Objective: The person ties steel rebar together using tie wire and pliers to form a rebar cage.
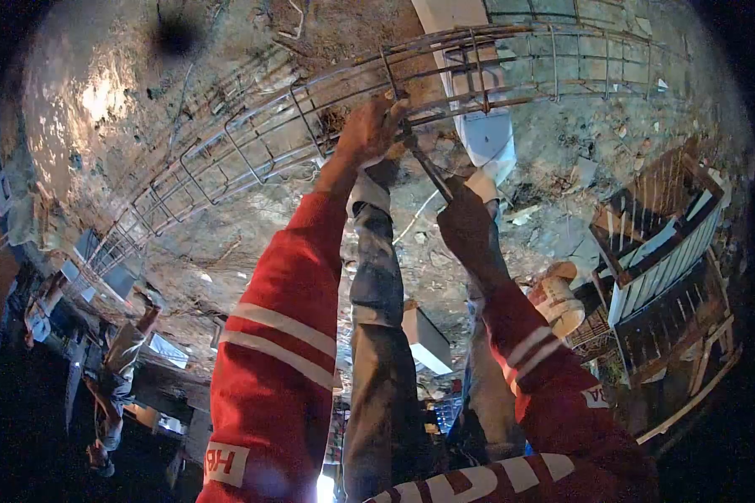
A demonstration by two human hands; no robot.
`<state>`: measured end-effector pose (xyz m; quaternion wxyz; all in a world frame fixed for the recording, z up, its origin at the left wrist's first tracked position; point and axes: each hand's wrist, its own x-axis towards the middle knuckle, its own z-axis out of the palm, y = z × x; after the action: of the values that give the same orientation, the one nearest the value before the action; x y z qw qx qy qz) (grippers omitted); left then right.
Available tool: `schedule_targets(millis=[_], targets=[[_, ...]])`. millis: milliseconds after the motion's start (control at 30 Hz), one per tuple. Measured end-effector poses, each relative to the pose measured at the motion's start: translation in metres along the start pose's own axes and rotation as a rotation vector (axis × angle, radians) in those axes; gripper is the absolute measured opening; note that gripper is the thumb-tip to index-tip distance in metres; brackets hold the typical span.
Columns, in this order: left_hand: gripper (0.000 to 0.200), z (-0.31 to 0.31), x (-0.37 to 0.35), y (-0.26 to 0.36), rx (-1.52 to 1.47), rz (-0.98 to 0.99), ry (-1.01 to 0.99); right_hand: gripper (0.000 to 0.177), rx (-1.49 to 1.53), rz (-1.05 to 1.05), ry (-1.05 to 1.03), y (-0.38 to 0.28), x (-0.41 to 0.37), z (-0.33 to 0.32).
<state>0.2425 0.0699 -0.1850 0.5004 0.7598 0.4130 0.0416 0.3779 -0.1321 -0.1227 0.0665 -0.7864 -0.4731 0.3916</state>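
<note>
A long rebar cage (264, 179) of thin bars and square stirrups curves across the upper view. My left hand (371, 132) is closed on the cage's near side, by a stirrup; its fingertips are partly hidden. My right hand (467, 225) is wrapped round the handles of long metal pincers (429, 170). The head of the pincers meets the near bar just right of my left fingers. Whether a tie wire is in the jaws is too small to tell.
A white board (483, 130) lies under the cage. To the right are a wooden slatted frame (664, 289) and a dirty bucket (559, 306). My legs (376, 277) stand close below the cage. Another person (119, 369) is at the lower left. Rubble litters the ground.
</note>
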Motion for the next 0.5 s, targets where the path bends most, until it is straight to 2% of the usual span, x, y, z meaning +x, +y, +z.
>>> schedule_targets(millis=[33,67,100,133,167,200,233,267,300,333,400,433,500], targets=[[0.046,0.003,-0.001,-0.003,0.067,0.106,0.103,0.049,0.008,-0.062,0.029,0.017,0.005,0.019],[0.046,0.003,0.001,-0.002,0.070,0.109,0.095,0.048,0.241,-0.051,0.240,0.045,0.010,0.057],[0.041,0.002,0.004,0.002,0.004,0.042,0.064,0.048,0.248,-0.043,0.241,0.045,0.021,0.064],[0.037,0.003,0.002,-0.001,-0.060,-0.032,0.027,0.043,0.141,0.064,0.229,0.041,0.027,0.073],[0.037,0.004,-0.001,-0.003,-0.051,-0.042,0.014,0.038,0.035,0.168,0.210,0.037,0.028,0.080],[0.035,0.007,-0.002,-0.009,-0.018,-0.025,0.019,0.038,0.048,0.177,0.207,0.033,0.022,0.079],[0.038,0.010,-0.001,-0.015,0.013,-0.002,0.029,0.033,0.587,0.277,-0.154,0.028,0.013,0.069],[0.043,0.016,-0.004,-0.023,0.064,0.156,0.159,0.030,1.114,0.354,-0.533,0.023,0.003,0.056],[0.043,0.012,-0.002,-0.020,0.064,0.156,0.162,0.030,1.625,0.414,-0.929,0.023,-0.006,0.048],[0.044,0.010,-0.002,-0.014,0.026,0.048,0.098,0.030,1.631,0.430,-0.915,0.021,-0.020,0.044],[0.051,0.004,0.008,-0.012,-0.126,-0.072,-0.084,0.050,2.154,0.691,-0.853,0.012,-0.023,0.037],[0.051,0.007,0.005,-0.014,-0.125,-0.071,-0.085,0.050,2.155,0.689,-0.853,0.009,-0.023,0.030],[0.056,0.006,0.005,-0.014,-0.114,-0.054,0.053,0.053,1.532,0.490,-0.717,-0.006,-0.005,0.005]])
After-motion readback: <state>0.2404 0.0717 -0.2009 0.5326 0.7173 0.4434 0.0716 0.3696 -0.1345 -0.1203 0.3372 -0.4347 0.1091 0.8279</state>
